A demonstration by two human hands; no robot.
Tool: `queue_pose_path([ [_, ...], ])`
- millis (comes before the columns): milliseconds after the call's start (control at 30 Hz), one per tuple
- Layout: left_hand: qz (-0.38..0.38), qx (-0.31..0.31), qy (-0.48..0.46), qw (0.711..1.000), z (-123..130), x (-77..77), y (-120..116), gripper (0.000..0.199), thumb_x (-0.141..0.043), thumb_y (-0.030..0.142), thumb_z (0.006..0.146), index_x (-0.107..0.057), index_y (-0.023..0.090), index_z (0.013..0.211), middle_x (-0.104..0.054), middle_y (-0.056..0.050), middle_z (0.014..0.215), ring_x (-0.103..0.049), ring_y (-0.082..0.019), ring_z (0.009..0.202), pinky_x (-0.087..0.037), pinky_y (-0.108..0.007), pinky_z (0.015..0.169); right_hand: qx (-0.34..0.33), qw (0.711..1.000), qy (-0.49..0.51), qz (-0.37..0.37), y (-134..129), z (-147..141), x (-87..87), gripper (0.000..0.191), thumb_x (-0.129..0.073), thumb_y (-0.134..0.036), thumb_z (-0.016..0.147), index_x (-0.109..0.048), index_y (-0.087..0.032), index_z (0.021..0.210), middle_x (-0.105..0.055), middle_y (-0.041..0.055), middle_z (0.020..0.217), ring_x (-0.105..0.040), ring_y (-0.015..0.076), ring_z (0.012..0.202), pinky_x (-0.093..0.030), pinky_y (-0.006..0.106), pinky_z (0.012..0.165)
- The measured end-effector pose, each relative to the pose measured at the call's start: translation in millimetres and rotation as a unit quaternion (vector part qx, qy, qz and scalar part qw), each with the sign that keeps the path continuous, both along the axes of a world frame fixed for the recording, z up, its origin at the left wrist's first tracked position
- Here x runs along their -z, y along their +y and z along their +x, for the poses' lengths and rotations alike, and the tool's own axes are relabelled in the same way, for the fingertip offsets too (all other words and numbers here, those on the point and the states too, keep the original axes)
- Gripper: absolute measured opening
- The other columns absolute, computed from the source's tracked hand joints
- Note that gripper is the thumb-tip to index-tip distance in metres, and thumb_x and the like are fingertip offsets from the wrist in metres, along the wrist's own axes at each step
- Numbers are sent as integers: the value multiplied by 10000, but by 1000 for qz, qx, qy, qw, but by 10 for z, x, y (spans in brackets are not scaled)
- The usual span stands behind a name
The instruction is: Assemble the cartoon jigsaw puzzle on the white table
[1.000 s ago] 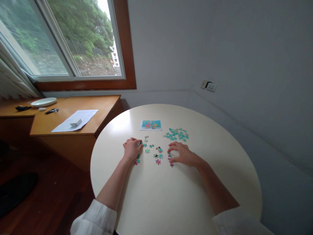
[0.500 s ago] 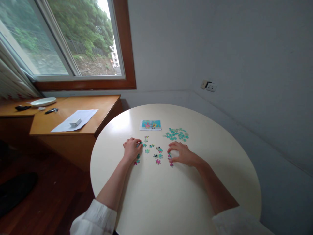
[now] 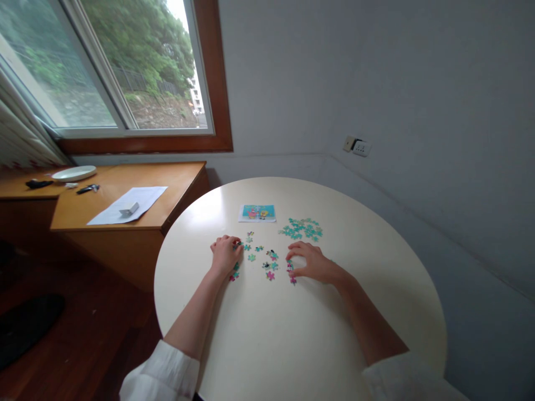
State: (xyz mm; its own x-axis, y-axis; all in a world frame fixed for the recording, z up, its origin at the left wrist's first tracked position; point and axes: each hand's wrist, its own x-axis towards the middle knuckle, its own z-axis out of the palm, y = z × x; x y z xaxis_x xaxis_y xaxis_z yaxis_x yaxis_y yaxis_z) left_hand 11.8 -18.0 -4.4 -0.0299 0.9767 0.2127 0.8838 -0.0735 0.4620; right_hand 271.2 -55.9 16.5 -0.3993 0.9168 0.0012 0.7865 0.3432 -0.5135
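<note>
My left hand rests on the left of the pieces. Its thumb and fingertips pinch a jigsaw puzzle piece that they partly cover. Just below its wrist side lie teal and pink pieces. My right hand curves around a short upright strip of pink and teal puzzle pieces, thumb at the lower part and fingertips at the top. Between both hands, several loose pieces lie scattered, among them a pink one and a pale green one.
A pile of teal puzzle pieces lies beyond my right hand. At the back is a picture card with cartoon figures. The round white table stands beside a wooden desk bearing paper and a white plate.
Almost nothing differs. My left fingertips have shifted very slightly at the piece; my right hand stays at the strip.
</note>
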Motion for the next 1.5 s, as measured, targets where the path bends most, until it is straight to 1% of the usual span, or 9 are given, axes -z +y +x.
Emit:
queue_pose_path([
  [200, 1, 3, -2, 1000, 4, 5, -1, 179, -528, 281, 753, -646, 239, 882, -614, -52, 948, -496, -224, 958, -302, -377, 839, -3, 1000, 1, 2, 0, 1, -3, 310, -689, -374, 616, -619, -267, 899, -495, 47, 1187, -430, 245, 1136, -236, 439, 970],
  [633, 10, 9, -14, 1000, -4, 53, 23, 187, -492, 224, 760, -647, 249, 863, -622, -48, 889, -491, -235, 938, -291, -386, 815, 0, 1000, 3, -2, -6, -5, -13, 302, -689, -364, 617, -620, -263, 892, -491, 49, 1192, -421, 250, 1145, -227, 440, 973],
  [933, 5, 8, -19, 1000, -10, 65, 30, 222, -476, 207, 772, -643, 242, 914, -624, -49, 895, -492, -230, 939, -289, -386, 819, 4, 1000, 0, -9, -28, -23, -54, 294, -680, -359, 631, -623, -252, 899, -489, 54, 1196, -415, 247, 1151, -221, 436, 979],
  [1100, 1, 1, -23, 1000, -1, 32, 19, 219, -500, 225, 759, -640, 233, 927, -621, -47, 874, -500, -229, 935, -294, -384, 830, 3, 1000, 3, -9, -28, -24, -58, 284, -672, -366, 640, -624, -254, 896, -492, 55, 1193, -414, 252, 1154, -221, 438, 979],
  [1333, 8, -20, -42, 999, 4, -23, -18, 155, -558, 269, 721, -650, 219, 836, -571, -55, 954, -500, -227, 970, -302, -378, 854, 0, 1000, 6, 4, -1, -5, 5, 301, -690, -374, 622, -625, -260, 892, -497, 50, 1184, -427, 248, 1138, -230, 435, 972],
  [1500, 4, -30, -33, 999, -5, -30, -21, 169, -570, 293, 720, -655, 208, 839, -563, -67, 968, -495, -238, 982, -301, -388, 849, 1, 1000, 3, 5, 1, -4, 10, 303, -692, -369, 620, -622, -263, 896, -493, 50, 1189, -422, 244, 1143, -227, 436, 972],
])
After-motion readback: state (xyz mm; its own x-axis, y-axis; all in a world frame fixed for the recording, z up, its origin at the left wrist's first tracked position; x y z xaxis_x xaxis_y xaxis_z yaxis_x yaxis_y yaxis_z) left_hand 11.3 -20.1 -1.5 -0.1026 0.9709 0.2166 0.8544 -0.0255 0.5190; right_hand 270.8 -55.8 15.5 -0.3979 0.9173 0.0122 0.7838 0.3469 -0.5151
